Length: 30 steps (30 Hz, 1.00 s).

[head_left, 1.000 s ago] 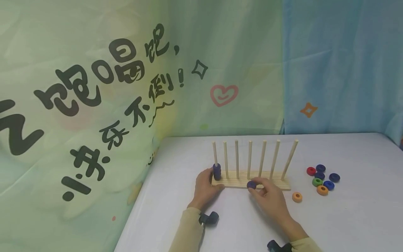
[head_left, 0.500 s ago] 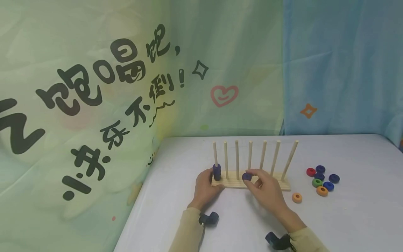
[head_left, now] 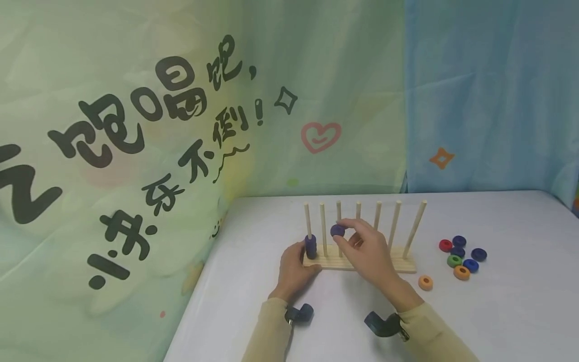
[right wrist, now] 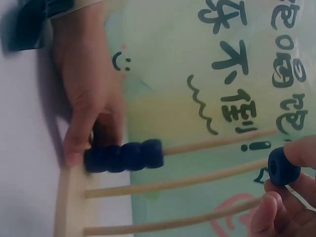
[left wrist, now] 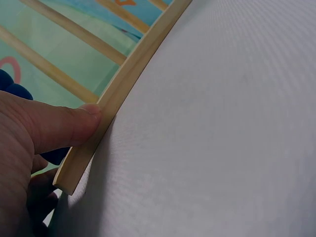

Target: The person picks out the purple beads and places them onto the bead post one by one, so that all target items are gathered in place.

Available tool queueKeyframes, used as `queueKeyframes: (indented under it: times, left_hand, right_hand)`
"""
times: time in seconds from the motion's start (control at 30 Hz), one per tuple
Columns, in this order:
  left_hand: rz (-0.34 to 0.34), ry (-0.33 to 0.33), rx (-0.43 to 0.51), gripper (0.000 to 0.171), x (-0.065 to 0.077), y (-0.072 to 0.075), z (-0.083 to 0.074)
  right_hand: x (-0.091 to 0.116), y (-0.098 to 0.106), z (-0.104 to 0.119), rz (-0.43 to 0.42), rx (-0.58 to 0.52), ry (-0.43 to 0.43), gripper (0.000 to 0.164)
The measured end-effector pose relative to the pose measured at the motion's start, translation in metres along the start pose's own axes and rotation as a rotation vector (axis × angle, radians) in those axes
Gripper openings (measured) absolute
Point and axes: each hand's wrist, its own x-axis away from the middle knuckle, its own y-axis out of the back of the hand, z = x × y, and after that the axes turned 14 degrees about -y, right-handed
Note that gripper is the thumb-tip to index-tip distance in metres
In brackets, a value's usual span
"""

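A wooden peg rack stands on the table, a row of upright pegs along its base. Several dark blue ring beads are stacked on its leftmost peg. My left hand grips the left end of the base; in the left wrist view its thumb presses on the front edge, with other fingers behind. Between thumb and fingers, my right hand pinches one dark blue ring bead. This bead is raised to the upper part of the pegs, overlapping the third peg in the head view. The right wrist view shows its hole.
To the right of the rack lie loose ring beads: a red one, a green one, several blue ones and two orange ones. A printed curtain hangs behind the white table.
My right hand has lifted the dark blue bead from low in front of the base, up and to the left among the pegs. The left hand has kept its hold on the rack.
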Motion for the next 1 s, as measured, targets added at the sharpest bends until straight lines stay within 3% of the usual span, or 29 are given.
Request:
queueKeyframes:
  times: [0.43, 0.67, 1.0]
  left_hand:
    - [0.009, 0.052, 0.003, 0.071, 0.000, -0.004, 0.001]
    - [0.014, 0.026, -0.008, 0.070, -0.001, -0.003, 0.000]
    - [0.011, 0.039, -0.002, 0.070, 0.000, -0.003, 0.003]
  right_hand:
    - [-0.019, -0.009, 0.024, 0.012, -0.031, 0.119, 0.037]
    - [-0.026, -0.012, 0.030, -0.024, -0.026, 0.156, 0.034]
    - [-0.045, -0.015, 0.039, -0.068, -0.105, 0.109, 0.032]
